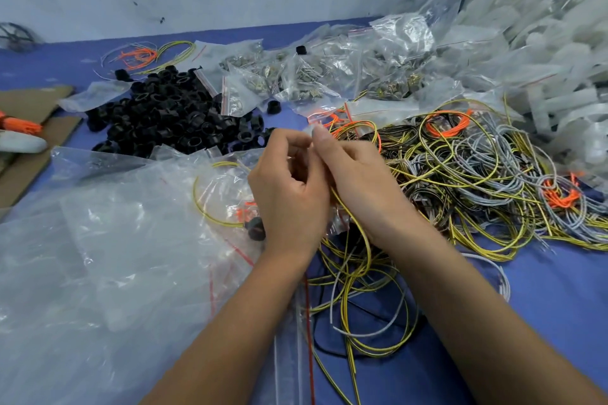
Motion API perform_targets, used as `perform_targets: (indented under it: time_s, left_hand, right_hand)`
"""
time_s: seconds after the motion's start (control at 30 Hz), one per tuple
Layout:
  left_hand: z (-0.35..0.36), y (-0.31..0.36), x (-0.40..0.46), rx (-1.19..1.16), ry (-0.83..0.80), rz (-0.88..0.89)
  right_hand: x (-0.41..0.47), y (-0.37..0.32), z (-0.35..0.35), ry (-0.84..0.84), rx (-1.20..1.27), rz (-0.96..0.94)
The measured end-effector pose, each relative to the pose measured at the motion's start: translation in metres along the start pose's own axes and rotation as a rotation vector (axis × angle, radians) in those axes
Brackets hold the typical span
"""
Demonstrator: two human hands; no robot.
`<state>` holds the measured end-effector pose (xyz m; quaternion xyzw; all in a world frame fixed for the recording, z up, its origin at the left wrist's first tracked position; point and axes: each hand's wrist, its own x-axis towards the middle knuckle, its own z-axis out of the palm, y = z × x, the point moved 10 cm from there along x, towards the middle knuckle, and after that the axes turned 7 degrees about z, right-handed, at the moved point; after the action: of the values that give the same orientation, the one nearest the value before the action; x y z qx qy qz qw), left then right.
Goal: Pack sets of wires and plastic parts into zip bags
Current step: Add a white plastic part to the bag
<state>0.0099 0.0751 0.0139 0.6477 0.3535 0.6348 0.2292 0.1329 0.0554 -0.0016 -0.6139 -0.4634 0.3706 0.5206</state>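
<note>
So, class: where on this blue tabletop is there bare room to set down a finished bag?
Bare blue tabletop shows at the near right, below the tangled yellow and grey wires, and at the far left, behind the heap of black plastic rings. The middle is crowded, with clear zip bags covering the near left.

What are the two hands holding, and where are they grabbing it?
Both the left hand and the right hand pinch a small clear zip bag at its top edge; yellow wires hang below it.

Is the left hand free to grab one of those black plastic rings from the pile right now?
Probably not yet. The left hand is curled around a clear zip bag along with the right hand. The black ring pile lies unobstructed ahead.
</note>
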Motion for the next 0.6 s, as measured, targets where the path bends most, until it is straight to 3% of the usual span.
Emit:
perform_targets:
  time_s: [0.07, 0.13, 0.27, 0.33, 0.47, 0.6]
  left_hand:
    - [0.002, -0.005, 0.001, -0.004, -0.017, -0.029]
    - [0.006, -0.011, 0.002, 0.009, -0.060, -0.053]
    - [0.018, -0.024, 0.001, 0.028, -0.167, -0.125]
    - [0.020, -0.029, 0.000, 0.029, -0.185, -0.154]
    - [0.020, -0.036, -0.001, 0.016, -0.183, -0.194]
    - [0.020, -0.038, 0.000, 0.017, -0.176, -0.199]
  right_hand:
    - [-0.007, -0.026, -0.025, 0.293, -0.305, -0.232]
    - [-0.009, -0.045, -0.044, 0.473, -0.430, -0.315]
    - [0.033, -0.071, -0.070, 0.558, -0.661, -0.284]
    - [0.073, -0.071, -0.080, 0.523, -0.859, -0.212]
    - [0.139, -0.022, -0.086, 0.248, -1.359, -0.006]
    - [0.153, 0.019, -0.095, 0.055, -1.482, 0.130]
